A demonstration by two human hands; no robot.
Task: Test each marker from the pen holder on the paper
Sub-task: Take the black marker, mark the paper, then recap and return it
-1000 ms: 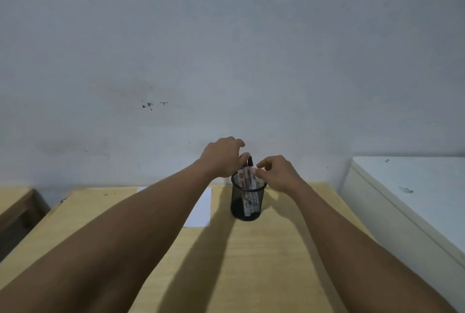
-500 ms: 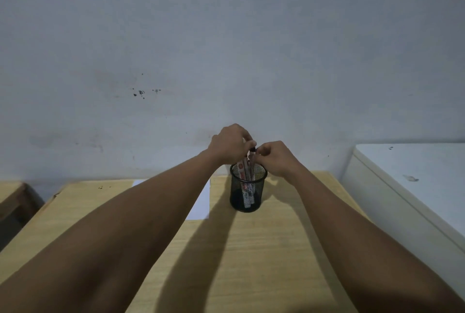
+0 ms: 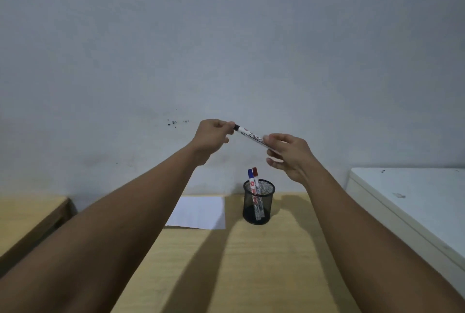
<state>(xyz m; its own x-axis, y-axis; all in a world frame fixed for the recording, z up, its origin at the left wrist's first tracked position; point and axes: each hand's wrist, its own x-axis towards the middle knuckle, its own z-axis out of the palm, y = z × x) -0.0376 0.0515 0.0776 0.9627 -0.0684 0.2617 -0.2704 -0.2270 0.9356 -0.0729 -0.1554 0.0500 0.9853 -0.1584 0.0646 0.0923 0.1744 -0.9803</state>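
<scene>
A white marker with a black cap (image 3: 251,136) is held high above the table, slanting down to the right. My left hand (image 3: 212,136) pinches its black cap end. My right hand (image 3: 286,154) grips the barrel's lower end. Below them a black mesh pen holder (image 3: 258,202) stands on the wooden table (image 3: 251,262). In the holder stand a blue-capped marker (image 3: 250,174) and a red-capped marker (image 3: 255,173). A white sheet of paper (image 3: 201,212) lies flat just left of the holder.
A white cabinet top (image 3: 415,202) borders the table on the right. A lower wooden surface (image 3: 27,214) sits at the left. A grey wall (image 3: 226,48) rises right behind the table.
Both hands were at the holder's rim on the markers. They have lifted the black-capped marker out and raised it well above the holder.
</scene>
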